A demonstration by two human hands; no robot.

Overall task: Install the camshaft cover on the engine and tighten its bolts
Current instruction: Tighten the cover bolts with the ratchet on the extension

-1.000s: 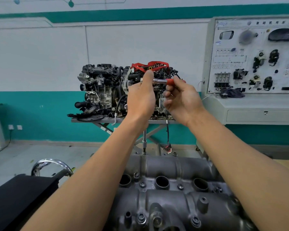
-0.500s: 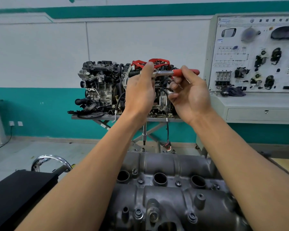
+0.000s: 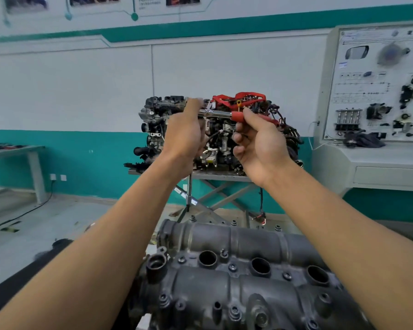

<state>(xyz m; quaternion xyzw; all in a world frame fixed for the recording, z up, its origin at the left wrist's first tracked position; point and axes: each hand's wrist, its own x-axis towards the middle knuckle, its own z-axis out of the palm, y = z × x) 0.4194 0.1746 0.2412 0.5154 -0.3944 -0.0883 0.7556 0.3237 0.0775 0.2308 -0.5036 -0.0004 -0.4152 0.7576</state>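
Nearest the camera sits the camshaft cover [image 3: 236,277], dark cast metal, already seated on the engine; three open round wells run across its upper face and small bolts [image 3: 232,267] stand in bosses around them. More bolt heads line the far edge [image 3: 193,218]. Both bare forearms reach out over the cover from the near corners of the frame. A long slim extension bar [image 3: 189,191] drops vertically from under the left hand [image 3: 185,136] to the cover's far-left edge; its tip appears to sit on a bolt there, though the contact is too small to confirm. The left hand is closed over the top of the bar at the ratchet head, probably to keep the bar plumb and pressed down so the socket does not slip off. The ratchet [image 3: 221,113] lies horizontal, its red grip pinched between thumb and fingertips of the right hand [image 3: 260,148], remaining fingers curled loosely below; a light grip suits quick swings during run-down, not final torque. Judged step: tightening the far-left bolt, with other bolts still to check. Farther off, a display engine [image 3: 177,129] with red fittings stands on a scissor stand [image 3: 219,177]. Far right, a training panel [image 3: 377,86] rises on a grey console against the wall.
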